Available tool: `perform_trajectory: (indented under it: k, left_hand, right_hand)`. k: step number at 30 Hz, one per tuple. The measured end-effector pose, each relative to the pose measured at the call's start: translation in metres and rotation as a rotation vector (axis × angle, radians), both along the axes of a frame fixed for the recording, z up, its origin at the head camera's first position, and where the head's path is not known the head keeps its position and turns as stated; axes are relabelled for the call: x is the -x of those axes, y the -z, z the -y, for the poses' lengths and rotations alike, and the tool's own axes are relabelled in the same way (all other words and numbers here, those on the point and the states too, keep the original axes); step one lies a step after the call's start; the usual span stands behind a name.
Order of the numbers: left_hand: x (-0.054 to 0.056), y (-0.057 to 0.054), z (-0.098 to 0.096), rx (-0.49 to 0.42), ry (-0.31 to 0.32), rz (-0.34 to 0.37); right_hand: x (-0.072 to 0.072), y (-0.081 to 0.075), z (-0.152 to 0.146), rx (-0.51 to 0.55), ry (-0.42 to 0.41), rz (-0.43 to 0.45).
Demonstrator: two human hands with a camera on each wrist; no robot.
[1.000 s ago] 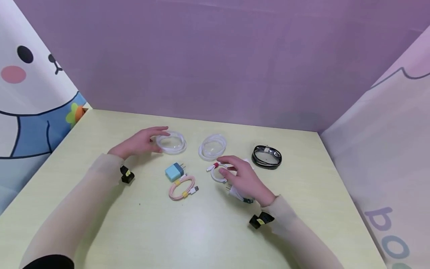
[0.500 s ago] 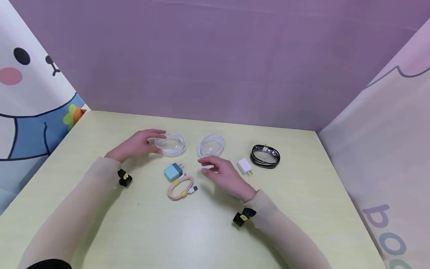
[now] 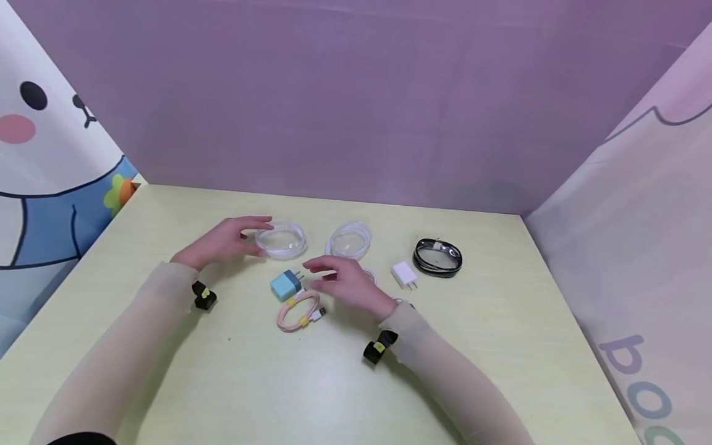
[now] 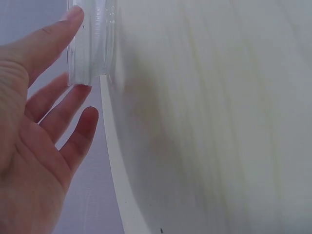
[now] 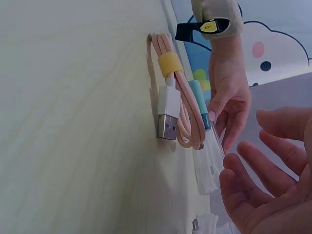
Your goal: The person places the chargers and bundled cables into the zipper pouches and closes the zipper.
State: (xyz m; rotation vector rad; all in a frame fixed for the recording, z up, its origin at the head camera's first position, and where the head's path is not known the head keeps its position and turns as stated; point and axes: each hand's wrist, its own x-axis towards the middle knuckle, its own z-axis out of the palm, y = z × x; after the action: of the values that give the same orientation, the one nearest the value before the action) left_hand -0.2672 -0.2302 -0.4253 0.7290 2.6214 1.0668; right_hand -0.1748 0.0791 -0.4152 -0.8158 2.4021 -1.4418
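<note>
My left hand [image 3: 225,240] rests at the left side of a translucent white coil [image 3: 283,241], thumb and fingers spread about its edge. In the left wrist view, thumb and fingertips lie against the clear coil [image 4: 91,46]. Over the table's middle is my right hand [image 3: 347,283], fingers relaxed and holding nothing. Just left of its fingertips lie a light-blue charger plug [image 3: 285,285] and a pink coiled USB cable [image 3: 298,311] with yellow bands. A small white cable [image 3: 369,275] is partly hidden behind the right hand.
A second translucent coil [image 3: 349,240] lies behind the right hand. Further right are a white charger plug [image 3: 403,274] and a black coiled cable [image 3: 437,258]. A purple backdrop [image 3: 345,111] stands along the back edge of the table [image 3: 267,383].
My right hand has moved left from over the small white cable to beside the blue plug and pink cable, uncovering the white plug. The left hand has stayed at its coil.
</note>
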Motion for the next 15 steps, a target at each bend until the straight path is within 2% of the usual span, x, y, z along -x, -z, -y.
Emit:
perform_trajectory:
  k: [7,15]
  left_hand:
    - [0.000,0.002,0.002,0.001,-0.006,0.019]
    - [0.001,0.008,0.005,-0.029,0.002,0.033]
  right_hand:
    - [0.008,0.004,0.014,-0.043,-0.013,0.009]
    - [0.015,0.015,0.025,-0.062,-0.019,0.073]
